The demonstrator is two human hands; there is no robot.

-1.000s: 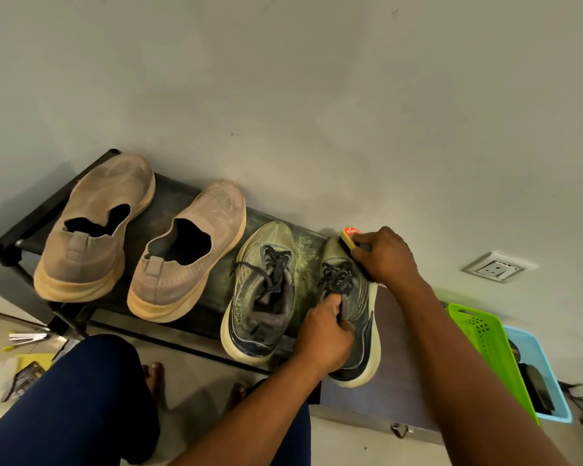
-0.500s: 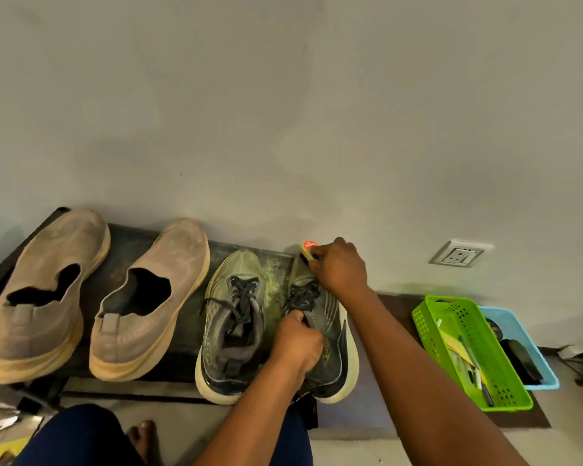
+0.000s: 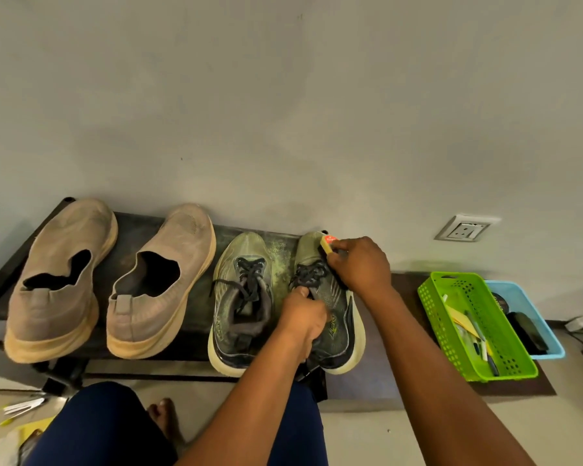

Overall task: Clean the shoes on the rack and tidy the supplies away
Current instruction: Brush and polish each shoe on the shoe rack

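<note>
Four shoes on the rack (image 3: 285, 245) (two tan slip-ons (image 3: 61, 280) (image 3: 162, 280), two green lace-ups (image 3: 241, 297) (image 3: 337, 297)), two baskets (image 3: 431, 311) (image 3: 549, 338), one brush (image 3: 327, 244).

A home is seen here, by the look of it a hallway or entry corner: a low dark shoe rack (image 3: 0, 290) is set against a plain painted wall (image 3: 283, 95), and worn everyday shoes are lined up on it, two tan slip-ons (image 3: 58, 280) and a pair of laced green trainers (image 3: 243, 297). A wall socket (image 3: 465, 228) is mounted low, and plastic baskets (image 3: 431, 311) of small supplies are placed on the floor
</note>
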